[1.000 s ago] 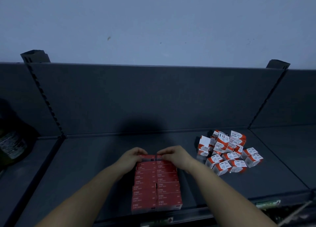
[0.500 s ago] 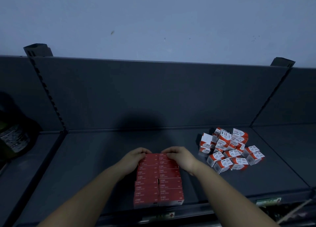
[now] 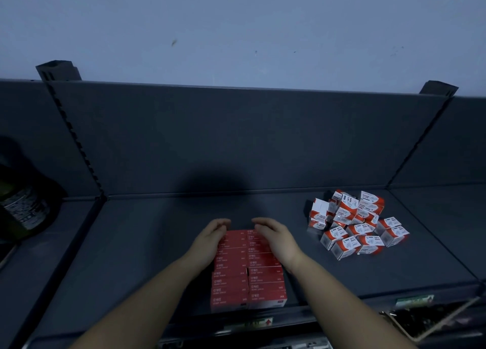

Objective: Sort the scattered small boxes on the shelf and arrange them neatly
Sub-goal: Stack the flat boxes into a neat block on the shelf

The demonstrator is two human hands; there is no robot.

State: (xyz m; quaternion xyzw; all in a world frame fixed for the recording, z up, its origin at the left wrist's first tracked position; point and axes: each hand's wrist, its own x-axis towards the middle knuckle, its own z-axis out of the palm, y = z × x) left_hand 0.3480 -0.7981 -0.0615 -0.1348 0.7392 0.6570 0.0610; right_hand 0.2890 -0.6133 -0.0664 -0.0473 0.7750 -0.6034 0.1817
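Several flat red boxes (image 3: 247, 277) lie in two tidy columns on the dark grey shelf (image 3: 147, 243), running from the front edge back. My left hand (image 3: 210, 239) rests along the far left side of the stack, and my right hand (image 3: 276, 239) rests along its far right side. Both hands have relaxed, slightly bent fingers that reach past the back end of the stack, with a small gap between the fingertips. A loose heap of red-and-white small boxes (image 3: 355, 222) lies to the right on the same shelf.
A dark bottle with a label (image 3: 23, 206) stands on the neighbouring shelf section at the left. Slotted uprights (image 3: 76, 143) divide the shelf sections. Price tags (image 3: 259, 323) sit on the front rail. A wire basket (image 3: 434, 319) shows at the lower right.
My fingers were curled over the back end of the red stack; now they have straightened and lifted slightly apart. The view has shifted a little.
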